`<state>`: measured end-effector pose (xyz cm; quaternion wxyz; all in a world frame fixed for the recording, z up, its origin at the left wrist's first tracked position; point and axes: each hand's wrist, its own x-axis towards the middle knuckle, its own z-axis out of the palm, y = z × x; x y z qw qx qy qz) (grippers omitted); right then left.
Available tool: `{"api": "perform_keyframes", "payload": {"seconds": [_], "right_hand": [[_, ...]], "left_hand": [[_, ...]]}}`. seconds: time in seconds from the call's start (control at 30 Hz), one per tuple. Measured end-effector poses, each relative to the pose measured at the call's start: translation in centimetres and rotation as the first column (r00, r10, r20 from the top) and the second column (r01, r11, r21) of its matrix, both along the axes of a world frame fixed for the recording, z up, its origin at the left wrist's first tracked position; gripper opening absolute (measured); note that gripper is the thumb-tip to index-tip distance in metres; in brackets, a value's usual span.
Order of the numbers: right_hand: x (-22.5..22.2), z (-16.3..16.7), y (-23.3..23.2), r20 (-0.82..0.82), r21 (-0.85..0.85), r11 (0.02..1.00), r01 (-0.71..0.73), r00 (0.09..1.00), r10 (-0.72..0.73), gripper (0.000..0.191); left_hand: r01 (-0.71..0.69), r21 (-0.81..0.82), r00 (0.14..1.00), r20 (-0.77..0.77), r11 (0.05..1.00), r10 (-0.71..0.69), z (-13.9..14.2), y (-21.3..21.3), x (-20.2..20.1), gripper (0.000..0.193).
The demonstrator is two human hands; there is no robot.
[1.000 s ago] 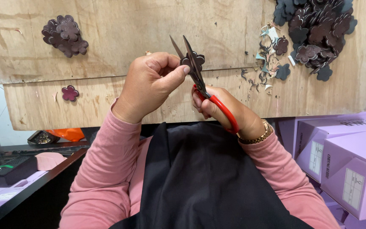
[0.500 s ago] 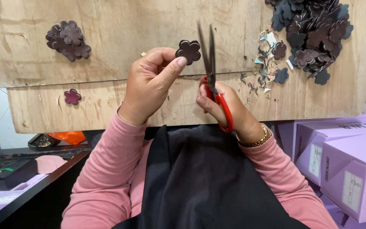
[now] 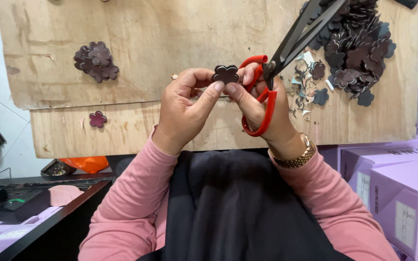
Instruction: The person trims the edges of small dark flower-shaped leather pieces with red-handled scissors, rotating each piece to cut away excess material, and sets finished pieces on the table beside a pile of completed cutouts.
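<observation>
- The small dark-brown flower-shaped leather cutout sits pinched between both your hands, held up in front of the wooden board's middle.
- It looks light, thin and bendable; take it by its petal edges, as a flat pinch should hold without creasing.
- Your left hand has its grip closed on the cutout, thumb and forefinger on its lower edge.
- Your right hand touches the cutout with its thumb while its grip is clenched through the red-handled black-bladed scissors, blades parted and pointing up-right.
- A heap of similar dark leather flowers lies by the wooden board's top right corner, pale trimmings beside it.
</observation>
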<state>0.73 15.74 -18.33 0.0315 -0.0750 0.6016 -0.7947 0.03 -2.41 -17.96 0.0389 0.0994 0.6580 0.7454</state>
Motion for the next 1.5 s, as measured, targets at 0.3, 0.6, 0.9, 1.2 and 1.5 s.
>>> {"api": "perform_keyframes", "payload": {"seconds": [0.3,0.6,0.9,1.2,1.5], "right_hand": [[-0.4,2.2,-0.2,-0.08,0.106,0.992,-0.067,0.994,0.076,0.024],[-0.1,2.3,-0.5,-0.006,0.099,0.995,-0.013,1.0,0.013,0.016],[-1.5,7.2,0.0,-0.244,0.133,0.991,0.003,0.969,0.03,0.023],[-0.3,6.6,-0.3,-0.168,0.196,0.978,0.075,0.985,-0.042,0.021],[2.6,2.1,-0.2,0.088,0.242,0.958,-0.154,0.987,0.136,0.027]], "left_hand": [[-0.014,0.375,0.943,0.312,0.927,-0.112,0.5,-1.4,-0.6,0.015],[0.014,0.308,0.979,0.189,0.951,-0.075,1.5,-1.4,-0.5,0.013],[0.162,0.342,0.985,0.003,0.926,-0.173,4.9,-0.7,-1.9,0.012],[0.076,0.363,0.992,0.071,0.929,-0.109,5.9,-0.1,-2.0,0.016],[-0.025,0.36,0.981,0.187,0.932,-0.046,3.8,-0.5,-1.2,0.015]]}}
